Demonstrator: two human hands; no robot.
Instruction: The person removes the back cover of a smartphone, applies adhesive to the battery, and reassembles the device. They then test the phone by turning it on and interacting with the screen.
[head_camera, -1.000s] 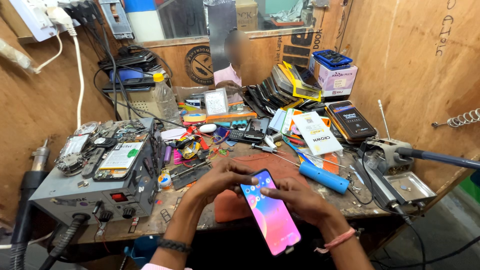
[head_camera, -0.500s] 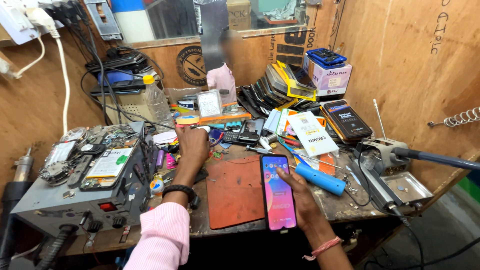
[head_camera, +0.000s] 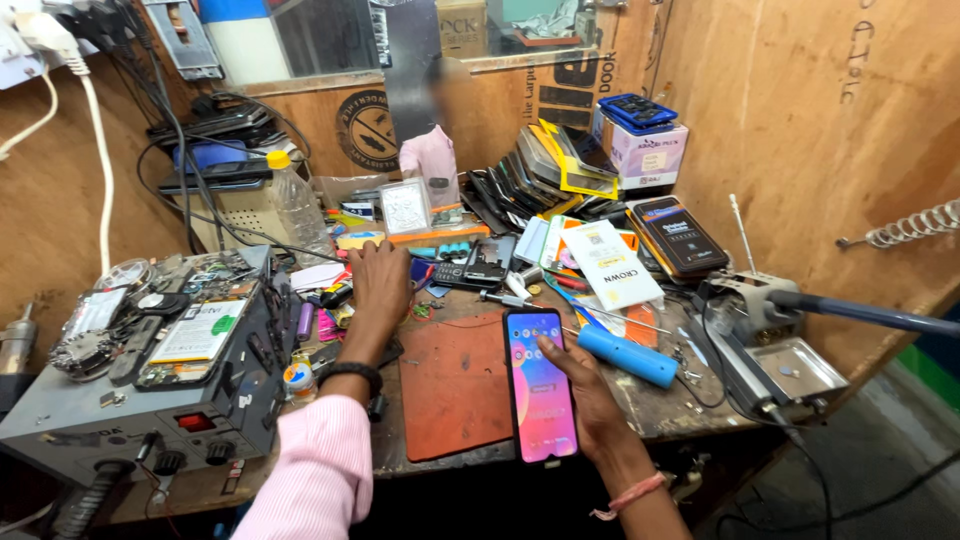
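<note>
While right hand (head_camera: 590, 390) holds phone (head_camera: 540, 385), white box (head_camera: 650, 155) sits behind.

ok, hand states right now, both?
Left hand: reaching into the small tools at the back of the bench; grip cannot be told.
Right hand: holding the lit, colourful-screened smartphone.
</note>
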